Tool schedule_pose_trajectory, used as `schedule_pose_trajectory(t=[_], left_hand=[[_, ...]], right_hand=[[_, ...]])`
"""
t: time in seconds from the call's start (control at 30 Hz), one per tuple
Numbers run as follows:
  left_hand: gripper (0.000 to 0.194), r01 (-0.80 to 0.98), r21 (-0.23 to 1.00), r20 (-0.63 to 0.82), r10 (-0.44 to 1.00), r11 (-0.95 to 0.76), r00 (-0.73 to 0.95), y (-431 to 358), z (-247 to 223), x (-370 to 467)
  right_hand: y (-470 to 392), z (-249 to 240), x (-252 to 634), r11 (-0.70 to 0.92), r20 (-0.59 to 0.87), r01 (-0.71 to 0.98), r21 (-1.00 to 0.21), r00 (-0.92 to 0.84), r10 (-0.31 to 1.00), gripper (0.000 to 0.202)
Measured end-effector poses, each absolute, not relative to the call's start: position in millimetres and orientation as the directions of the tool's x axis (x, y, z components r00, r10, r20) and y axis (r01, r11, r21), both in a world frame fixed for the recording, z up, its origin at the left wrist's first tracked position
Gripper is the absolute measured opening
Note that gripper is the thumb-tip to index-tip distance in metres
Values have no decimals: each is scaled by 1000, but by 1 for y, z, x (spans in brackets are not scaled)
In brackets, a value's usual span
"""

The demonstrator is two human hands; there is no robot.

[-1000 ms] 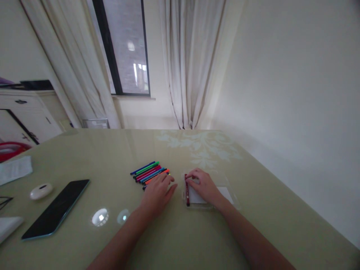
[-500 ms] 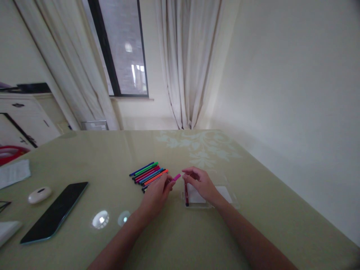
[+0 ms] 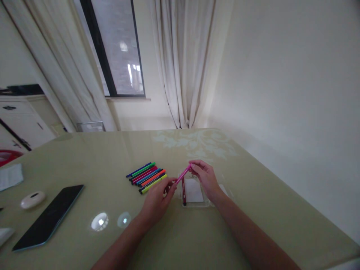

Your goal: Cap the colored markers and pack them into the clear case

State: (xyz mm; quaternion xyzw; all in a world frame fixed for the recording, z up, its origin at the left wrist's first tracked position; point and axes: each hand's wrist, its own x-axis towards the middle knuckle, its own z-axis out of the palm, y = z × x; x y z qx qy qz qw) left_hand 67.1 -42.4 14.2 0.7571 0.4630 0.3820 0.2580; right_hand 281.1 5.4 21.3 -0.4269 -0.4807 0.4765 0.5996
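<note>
Left hand [image 3: 157, 197] and right hand [image 3: 207, 179] are pinching a pink marker [image 3: 183, 174] near a clear plastic case [image 3: 196, 204]
The glossy table [image 3: 92, 161] is stretching toward a curtained window [image 3: 119, 48]; the right forearm [image 3: 239, 217] is partly hiding the case

- Your table [image 3: 98, 161] is glossy and greenish, with pale leaf shapes [image 3: 197, 140] beyond the case [image 3: 195, 205].
- Nearest your middle, the clear case lies flat on it.
- You have pens [image 3: 153, 178] side by side, just left of the case.
- Your phone [image 3: 47, 219] lies well left of the case.
- Farther left of the case, you see a white oval thing [image 3: 33, 200] and a pale sheet [image 3: 11, 177].
</note>
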Motion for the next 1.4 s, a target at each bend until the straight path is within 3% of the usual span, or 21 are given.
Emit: schedule_pose_trajectory(t=[0.23,0.3,0.5,0.73,0.97,1.03,1.13,1.23,1.3,1.4], left_hand=[[34,469,774,291,897,-425,332,-45,16,71],[34,492,722,315,865,-486,391,-46,14,71],[30,584,406,377,711,-703,594,-50,7,73],[62,604,336,325,691,-723,646,-52,1,75],[40,610,271,300,668,-744,681,-53,7,77],[39,611,279,302,672,-741,677,-54,8,77],[40,609,282,304,671,-742,677,-54,7,77],[40,607,285,312,671,-741,673,-53,5,77],[39,607,278,329,667,-745,668,-53,4,77],[38,606,263,353,659,-751,664,-53,3,77]], right_hand=[[1,25,278,171,162,-125,-977,80,984,36],[3,25,282,155,144,-113,-981,98,985,34],[12,19,295,63,63,2,-998,67,996,24],[16,4,295,118,113,299,-947,-32,993,23],[11,4,291,233,195,431,-871,-132,972,18],[9,10,291,230,200,336,-913,-123,972,31],[3,22,292,153,166,-67,-986,-273,948,68],[-7,33,293,-48,186,-410,-911,-511,839,105],[-13,36,293,-144,199,-475,-868,-599,775,115],[-16,35,292,-199,201,-491,-848,-645,737,112]])
